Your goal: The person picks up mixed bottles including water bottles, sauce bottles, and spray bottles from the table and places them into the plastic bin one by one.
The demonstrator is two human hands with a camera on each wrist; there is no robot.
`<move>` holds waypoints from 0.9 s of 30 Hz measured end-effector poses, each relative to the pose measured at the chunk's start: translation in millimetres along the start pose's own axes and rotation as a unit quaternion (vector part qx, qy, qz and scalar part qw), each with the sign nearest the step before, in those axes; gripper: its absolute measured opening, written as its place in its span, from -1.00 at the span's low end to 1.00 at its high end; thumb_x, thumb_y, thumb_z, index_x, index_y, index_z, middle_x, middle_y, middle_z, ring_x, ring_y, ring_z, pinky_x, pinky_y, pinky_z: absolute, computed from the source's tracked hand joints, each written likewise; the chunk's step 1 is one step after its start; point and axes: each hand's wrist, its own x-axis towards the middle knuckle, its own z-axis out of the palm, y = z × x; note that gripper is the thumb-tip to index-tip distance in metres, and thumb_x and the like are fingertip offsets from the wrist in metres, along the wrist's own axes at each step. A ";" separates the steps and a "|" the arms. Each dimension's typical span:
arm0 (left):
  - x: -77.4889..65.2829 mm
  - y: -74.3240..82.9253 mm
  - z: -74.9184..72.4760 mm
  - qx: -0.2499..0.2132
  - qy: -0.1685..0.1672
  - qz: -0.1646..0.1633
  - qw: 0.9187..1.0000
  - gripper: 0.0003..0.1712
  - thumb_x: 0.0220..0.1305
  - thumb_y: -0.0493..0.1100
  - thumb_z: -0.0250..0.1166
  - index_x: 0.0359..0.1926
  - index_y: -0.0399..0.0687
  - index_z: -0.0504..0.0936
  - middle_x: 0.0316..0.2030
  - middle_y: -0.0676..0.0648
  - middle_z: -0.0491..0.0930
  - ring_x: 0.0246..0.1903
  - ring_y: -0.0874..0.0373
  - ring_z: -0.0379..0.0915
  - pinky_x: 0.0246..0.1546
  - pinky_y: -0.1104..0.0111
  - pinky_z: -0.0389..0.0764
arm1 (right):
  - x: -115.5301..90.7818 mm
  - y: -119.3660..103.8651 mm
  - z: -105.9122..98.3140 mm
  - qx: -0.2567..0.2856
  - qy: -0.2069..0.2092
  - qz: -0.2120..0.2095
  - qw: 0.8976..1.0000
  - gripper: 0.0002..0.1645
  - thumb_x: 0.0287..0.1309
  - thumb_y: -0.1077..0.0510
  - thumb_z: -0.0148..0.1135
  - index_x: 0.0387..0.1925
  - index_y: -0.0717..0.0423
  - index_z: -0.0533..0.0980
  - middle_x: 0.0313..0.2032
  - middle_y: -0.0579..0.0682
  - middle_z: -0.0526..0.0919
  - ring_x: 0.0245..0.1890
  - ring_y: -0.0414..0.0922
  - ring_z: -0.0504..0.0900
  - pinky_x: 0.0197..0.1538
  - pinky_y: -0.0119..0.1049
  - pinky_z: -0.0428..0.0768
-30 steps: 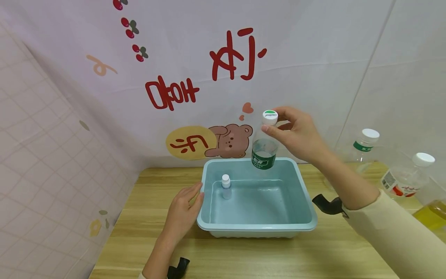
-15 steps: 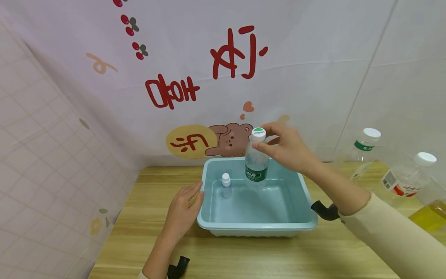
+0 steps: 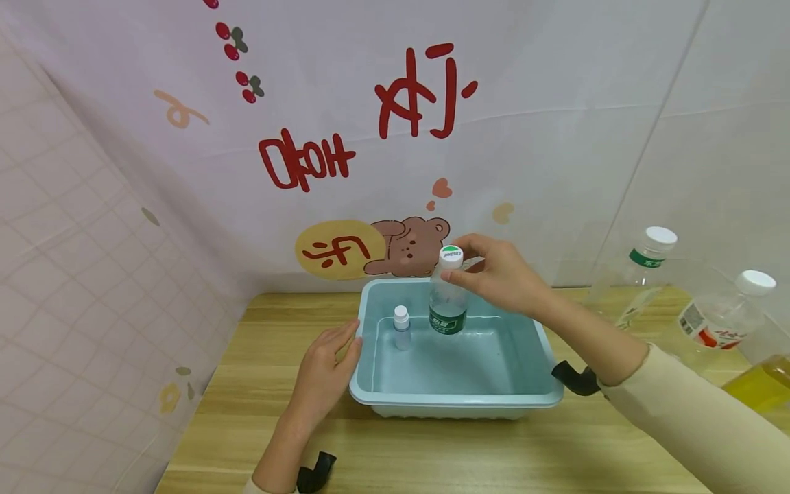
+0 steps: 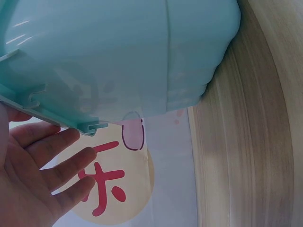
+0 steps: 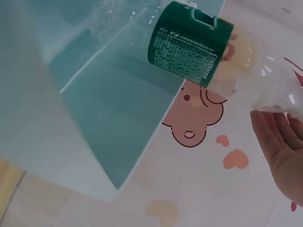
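Observation:
My right hand (image 3: pixel 503 274) pinches a clear plastic bottle (image 3: pixel 447 302) by its neck, just below the white cap. The bottle has a green label (image 5: pixel 189 42) and stands nearly upright, its lower part inside the light blue basin (image 3: pixel 457 400). My left hand (image 3: pixel 327 367) lies at the basin's left rim with fingers extended, touching it. Seen from the left wrist, the straight fingers (image 4: pixel 64 177) spread beneath the rim. Inside the basin, toward its left side, stands a small bottle (image 3: pixel 402 329) with a white cap.
Right of the basin, on the wooden table (image 3: pixel 296 322), stand a clear bottle with a green neck band (image 3: pixel 644 259) and a clear bottle with a red and white label (image 3: pixel 719 321). A bottle of yellow liquid (image 3: pixel 762 384) lies partly behind my right sleeve. A printed cloth (image 3: pixel 543 103) hangs behind.
My right hand has brought the green-labelled bottle down and a little to the left, from above the basin's back rim into the basin. My left hand has stayed at the rim.

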 end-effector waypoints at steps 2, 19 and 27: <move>0.1 0.1 -0.2 0.001 0.000 -0.001 1.000 -0.51 0.53 -0.04 0.28 0.38 -0.07 0.59 0.33 -0.03 0.58 0.33 -0.04 0.48 0.31 -0.10 0.50 | 0.2 0.0 1.3 0.002 -0.013 0.006 1.000 -0.60 0.25 0.20 0.50 0.09 0.16 0.62 -0.04 -0.01 0.72 0.02 -0.03 0.68 0.06 -0.08 0.74; -0.1 -0.2 -0.2 0.003 0.005 0.015 1.000 -0.52 0.52 -0.07 0.28 0.36 -0.12 0.61 0.32 -0.06 0.59 0.31 -0.04 0.49 0.32 -0.10 0.50 | 0.2 -1.6 9.3 -0.059 -0.074 0.025 0.995 -0.60 0.26 0.12 0.50 0.06 0.15 0.60 -0.09 -0.05 0.71 0.01 -0.04 0.66 0.06 -0.07 0.72; -0.9 0.1 0.2 0.004 0.005 0.016 1.000 -0.52 0.52 -0.07 0.28 0.36 -0.13 0.61 0.32 -0.06 0.59 0.32 -0.05 0.49 0.32 -0.10 0.50 | 0.7 0.8 10.7 -0.066 -0.096 0.026 0.993 -0.61 0.28 0.10 0.48 0.05 0.16 0.60 -0.06 -0.03 0.72 0.06 0.00 0.67 0.10 -0.01 0.69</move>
